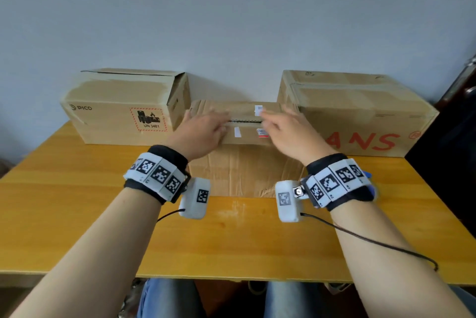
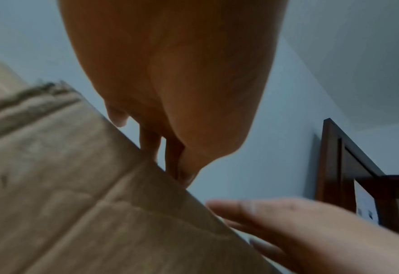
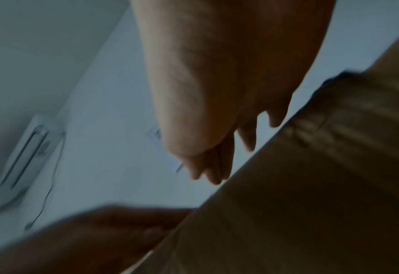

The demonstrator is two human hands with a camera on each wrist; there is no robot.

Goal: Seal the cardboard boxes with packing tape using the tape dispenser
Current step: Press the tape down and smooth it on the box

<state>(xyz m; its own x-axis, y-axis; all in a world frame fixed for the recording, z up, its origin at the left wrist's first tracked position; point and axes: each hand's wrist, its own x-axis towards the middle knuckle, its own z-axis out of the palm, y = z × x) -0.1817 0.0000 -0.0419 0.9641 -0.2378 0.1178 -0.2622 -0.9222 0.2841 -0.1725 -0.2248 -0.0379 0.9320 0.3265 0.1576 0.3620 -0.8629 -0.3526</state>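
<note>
A middle cardboard box (image 1: 244, 171) stands in front of me on the yellow table (image 1: 77, 202), with a narrow dark gap (image 1: 246, 120) between its two top flaps. My left hand (image 1: 203, 127) lies with straight fingers on the flaps left of the gap. Right of the gap, my right hand (image 1: 286, 129) lies flat in the same way. Both are blurred and hold nothing. The left wrist view shows the left hand (image 2: 170, 83) reaching over the box edge (image 2: 76, 185). The right wrist view shows the right hand (image 3: 217, 92) over the box (image 3: 311, 185). No tape dispenser is plainly visible.
A box marked PICO (image 1: 123, 106) stands at the back left, and a larger box with red letters (image 1: 355, 114) at the back right, both against the wall. A small blue thing (image 1: 374, 190) peeks from behind my right wrist. A dark door (image 1: 458, 124) is at the right.
</note>
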